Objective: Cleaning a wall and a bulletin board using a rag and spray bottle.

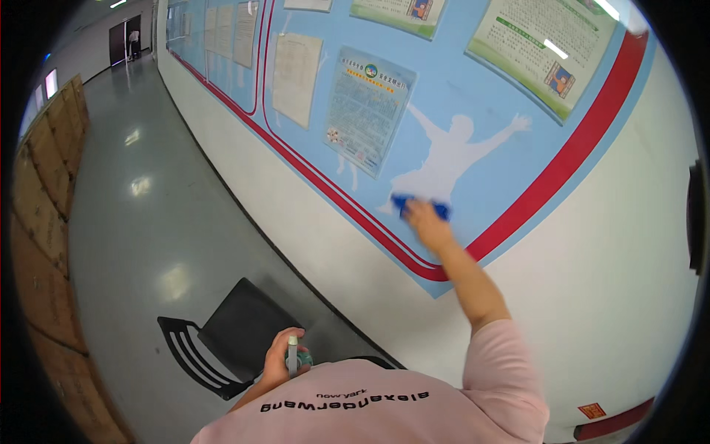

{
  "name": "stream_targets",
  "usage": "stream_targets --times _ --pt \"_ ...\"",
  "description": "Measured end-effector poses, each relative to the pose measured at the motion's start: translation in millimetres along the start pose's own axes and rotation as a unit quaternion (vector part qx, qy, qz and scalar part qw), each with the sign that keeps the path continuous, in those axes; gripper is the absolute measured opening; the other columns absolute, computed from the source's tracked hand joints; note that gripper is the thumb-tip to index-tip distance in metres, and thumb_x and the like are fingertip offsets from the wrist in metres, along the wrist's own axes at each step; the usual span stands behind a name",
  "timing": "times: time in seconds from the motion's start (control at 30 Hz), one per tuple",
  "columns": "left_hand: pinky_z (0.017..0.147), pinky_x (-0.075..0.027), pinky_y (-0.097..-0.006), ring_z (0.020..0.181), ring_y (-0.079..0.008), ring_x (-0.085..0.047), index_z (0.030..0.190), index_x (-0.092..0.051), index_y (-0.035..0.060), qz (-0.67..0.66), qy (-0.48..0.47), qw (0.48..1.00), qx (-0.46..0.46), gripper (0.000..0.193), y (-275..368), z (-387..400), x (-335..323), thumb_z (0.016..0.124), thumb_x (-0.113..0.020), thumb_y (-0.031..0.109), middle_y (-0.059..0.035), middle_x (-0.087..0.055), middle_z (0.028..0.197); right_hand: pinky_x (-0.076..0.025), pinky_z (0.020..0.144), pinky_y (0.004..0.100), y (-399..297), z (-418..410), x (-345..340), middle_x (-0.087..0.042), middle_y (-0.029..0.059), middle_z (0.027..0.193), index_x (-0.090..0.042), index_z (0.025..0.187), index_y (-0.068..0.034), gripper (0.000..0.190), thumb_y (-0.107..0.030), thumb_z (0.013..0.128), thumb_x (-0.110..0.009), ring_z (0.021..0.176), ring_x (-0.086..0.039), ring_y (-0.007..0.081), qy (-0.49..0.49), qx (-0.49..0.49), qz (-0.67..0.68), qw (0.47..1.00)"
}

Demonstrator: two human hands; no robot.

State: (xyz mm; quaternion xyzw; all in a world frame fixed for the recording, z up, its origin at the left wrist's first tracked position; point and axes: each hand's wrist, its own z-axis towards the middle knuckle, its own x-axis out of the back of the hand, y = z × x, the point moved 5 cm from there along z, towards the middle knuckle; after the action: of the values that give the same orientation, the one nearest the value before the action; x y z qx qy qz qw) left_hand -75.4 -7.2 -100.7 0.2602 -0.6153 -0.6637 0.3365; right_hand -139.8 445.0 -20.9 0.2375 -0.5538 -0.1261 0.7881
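Observation:
Against the light-blue wall display (pixel 493 177), my right hand (pixel 426 222) presses a blue cloth (pixel 441 210), with my arm stretched out and the hand a little blurred. The cloth lies over the lower part of a white printed figure (pixel 444 147) with raised arms. Close to my body, my left hand (pixel 280 352) is wrapped around a spray bottle (pixel 299 358) with a pale trigger head and a greenish body. My shirt hides part of the bottle. Above the cloth hangs a printed notice in a clear sleeve (pixel 369 111).
A black chair (pixel 247 327) stands on the grey floor (pixel 138 222) by the wall. Stacked brown cartons (pixel 41 250) line the left side. Far down the corridor a person (pixel 134 43) is near a dark doorway. More posters (pixel 543 50) hang higher up.

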Motion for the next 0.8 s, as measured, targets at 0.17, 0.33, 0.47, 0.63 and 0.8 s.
stream_targets --times 0.17,0.33,0.47,0.63,0.8 --pt "0.075 -0.051 -0.0342 0.088 -0.0205 -0.062 0.118 -0.051 0.0087 -0.019 0.03 0.999 -0.016 0.066 4.8 -2.0 14.4 0.058 -0.074 -0.006 -0.0111 -0.048 0.123 -0.045 0.096 0.0341 -46.4 -83.8 -43.9 -0.039 0.0013 0.139 -0.061 0.115 -0.015 0.029 -0.018 0.09 -0.048 0.131 -0.033 0.0234 -0.119 0.087 -0.034 0.988" --pt "0.073 -0.05 -0.0335 0.086 -0.0204 -0.062 0.119 -0.048 0.007 0.022 0.017 0.999 0.024 0.067 -0.3 3.6 29.4 0.057 -0.071 -0.005 -0.0117 -0.048 0.122 -0.047 0.093 0.0318 8.9 -60.8 84.2 -0.049 0.0027 0.131 -0.064 0.11 -0.015 0.03 -0.008 0.083 -0.052 0.121 -0.048 0.0252 0.006 -0.048 0.018 0.999" --pt "0.074 -0.049 -0.033 0.085 -0.0194 -0.061 0.119 -0.048 0.0064 -0.002 0.017 1.0 0.001 0.066 -5.5 18.6 20.2 0.058 -0.07 -0.003 -0.012 -0.048 0.121 -0.044 0.089 0.0421 91.8 -29.4 224.4 -0.059 0.0107 0.117 -0.066 0.107 -0.015 0.034 -0.004 0.076 -0.055 0.11 -0.056 0.0304 0.202 -0.119 -0.11 0.966" --pt "0.077 -0.048 -0.032 0.085 -0.0182 -0.059 0.12 -0.048 0.0075 -0.004 0.049 0.998 -0.03 0.064 4.7 36.4 -3.4 0.06 -0.067 -0.002 -0.0124 -0.048 0.123 -0.042 0.091 0.0424 132.5 -26.9 296.4 -0.056 0.0129 0.121 -0.066 0.113 -0.018 0.057 0.007 0.063 -0.058 0.11 -0.054 0.031 0.342 -0.211 -0.191 0.896" --pt "0.078 -0.049 -0.0328 0.084 -0.0178 -0.061 0.12 -0.047 0.0055 0.002 0.102 0.993 -0.056 0.064 -2.8 53.8 -1.1 0.059 -0.067 -0.001 -0.0124 -0.049 0.123 -0.04 0.09 0.0405 91.3 -38.1 201.5 -0.055 0.0113 0.122 -0.065 0.116 -0.019 0.061 0.004 0.06 -0.059 0.113 -0.052 0.03 0.266 -0.193 -0.139 0.934"
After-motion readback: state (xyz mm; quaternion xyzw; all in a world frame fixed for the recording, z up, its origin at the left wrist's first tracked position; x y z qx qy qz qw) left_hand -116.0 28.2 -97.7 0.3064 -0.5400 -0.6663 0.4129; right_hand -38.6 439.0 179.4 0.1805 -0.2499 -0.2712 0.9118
